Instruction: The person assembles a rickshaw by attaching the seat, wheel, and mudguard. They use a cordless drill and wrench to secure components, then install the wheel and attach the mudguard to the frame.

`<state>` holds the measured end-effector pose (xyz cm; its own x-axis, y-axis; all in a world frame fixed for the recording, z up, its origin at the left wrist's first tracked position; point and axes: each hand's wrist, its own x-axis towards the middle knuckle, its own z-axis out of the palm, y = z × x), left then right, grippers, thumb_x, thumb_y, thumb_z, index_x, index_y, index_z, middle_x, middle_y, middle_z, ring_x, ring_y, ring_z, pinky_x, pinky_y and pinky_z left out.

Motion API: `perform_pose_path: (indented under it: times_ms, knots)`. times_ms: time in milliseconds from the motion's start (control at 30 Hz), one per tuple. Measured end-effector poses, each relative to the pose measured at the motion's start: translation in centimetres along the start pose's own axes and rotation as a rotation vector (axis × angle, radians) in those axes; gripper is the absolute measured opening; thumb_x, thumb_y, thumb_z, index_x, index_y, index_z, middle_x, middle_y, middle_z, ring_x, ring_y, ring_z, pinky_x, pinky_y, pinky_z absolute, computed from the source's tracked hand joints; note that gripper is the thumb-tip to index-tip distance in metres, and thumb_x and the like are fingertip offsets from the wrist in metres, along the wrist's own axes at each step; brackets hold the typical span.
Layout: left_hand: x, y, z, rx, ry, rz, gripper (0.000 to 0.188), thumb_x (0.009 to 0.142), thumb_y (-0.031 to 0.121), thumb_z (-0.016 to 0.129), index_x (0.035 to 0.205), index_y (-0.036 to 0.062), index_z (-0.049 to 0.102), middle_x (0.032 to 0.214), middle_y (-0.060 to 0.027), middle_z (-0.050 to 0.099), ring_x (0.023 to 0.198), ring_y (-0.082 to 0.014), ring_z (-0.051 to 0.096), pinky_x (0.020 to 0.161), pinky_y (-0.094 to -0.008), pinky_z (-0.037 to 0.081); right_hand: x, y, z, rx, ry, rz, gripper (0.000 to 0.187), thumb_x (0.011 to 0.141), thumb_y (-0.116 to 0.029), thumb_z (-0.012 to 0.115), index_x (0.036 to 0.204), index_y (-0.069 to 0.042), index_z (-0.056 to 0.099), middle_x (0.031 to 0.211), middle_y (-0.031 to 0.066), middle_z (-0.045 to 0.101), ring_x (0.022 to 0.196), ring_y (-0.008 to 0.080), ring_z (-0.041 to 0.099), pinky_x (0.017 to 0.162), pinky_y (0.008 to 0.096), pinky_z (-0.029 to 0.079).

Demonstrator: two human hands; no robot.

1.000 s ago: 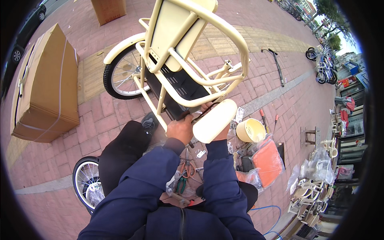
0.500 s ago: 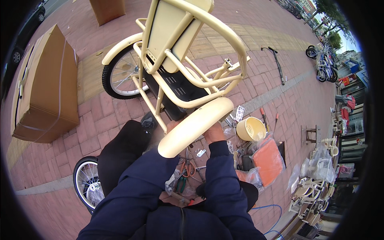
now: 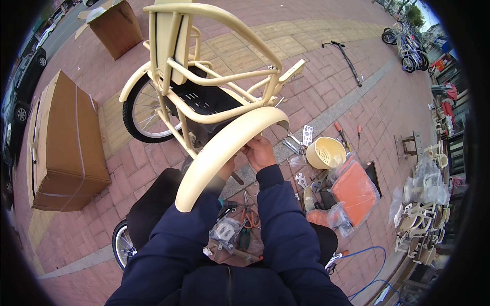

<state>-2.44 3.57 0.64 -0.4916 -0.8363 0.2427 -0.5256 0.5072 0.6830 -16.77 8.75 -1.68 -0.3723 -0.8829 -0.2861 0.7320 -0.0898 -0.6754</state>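
Observation:
A cream tricycle frame [image 3: 206, 118] with a railed seat stands in front of me, its far wheel [image 3: 149, 113] under a cream mudguard. The near mudguard [image 3: 224, 154] arches across both my hands, with no wheel visible beneath it. My right hand [image 3: 259, 153] is at the mudguard's underside, fingers bent and closed together; what they grip is hidden. Mostly behind the mudguard, my left hand [image 3: 226, 170] shows only its back edge, its fingers out of sight. Between my knees lie orange-handled pliers [image 3: 249, 218] and a plastic-wrapped part [image 3: 224, 230].
At the left stands a large cardboard box [image 3: 71, 148]. A cream basket [image 3: 325, 153], wrenches [image 3: 301, 179], screwdrivers [image 3: 341, 133] and an orange plastic-wrapped pad [image 3: 356, 192] lie to the right. A loose spoked wheel [image 3: 122, 245] is by my left leg; a floor pump [image 3: 348, 62] lies farther off.
The near mudguard now slants more steeply, its lower end farther left. My right hand has moved slightly left and up, showing more beneath it. The frame sits farther left in view.

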Motion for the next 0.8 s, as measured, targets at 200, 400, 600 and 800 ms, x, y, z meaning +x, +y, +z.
perform_pose_path:
  times_ms: [200,400,600,800]
  knots:
    - [0.1,1.0,-0.9,0.217,0.116,0.008,0.042,0.077,0.039,0.075,0.098,0.0029,0.071,0.096,-0.0175,0.069,0.088,-0.0379,0.065,0.083,-0.0458,0.049,1.4,-0.2,-0.2,-0.126,-0.078,0.068,0.014,0.091,-0.002,0.058,0.102,0.003,0.063,0.082,0.0072,0.063,0.067,0.0158,0.061,0.066,0.0270,0.053]
    - [0.3,1.2,-0.9,0.382,0.040,-0.012,0.041,0.076,0.040,0.074,0.096,0.0044,0.072,0.092,-0.0142,0.069,0.088,-0.0343,0.065,0.081,-0.0447,0.050,3.5,0.1,-0.6,-0.560,-0.108,0.191,0.021,0.080,0.001,0.057,0.097,0.005,0.068,0.064,0.0078,0.059,0.048,0.0131,0.052,0.040,0.0247,0.037]
    - [0.4,1.7,-1.2,0.262,-0.058,-0.081,0.042,0.077,0.038,0.075,0.103,0.0056,0.071,0.098,-0.0141,0.068,0.095,-0.0343,0.064,0.086,-0.0443,0.048,3.9,0.0,-0.6,-0.343,-0.128,0.480,0.028,0.080,0.003,0.052,0.104,0.004,0.067,0.066,0.0051,0.056,0.045,0.0088,0.043,0.035,0.0222,0.024]
    - [0.5,1.7,-1.2,0.238,-0.090,-0.081,0.045,0.078,0.035,0.074,0.112,0.0062,0.069,0.109,-0.0158,0.066,0.105,-0.0371,0.060,0.094,-0.0463,0.044,4.0,-0.4,-0.7,-0.242,-0.167,0.551,0.009,0.085,-0.004,0.065,0.094,-0.002,0.062,0.069,0.0073,0.063,0.041,0.0061,0.045,0.033,0.0173,0.028]
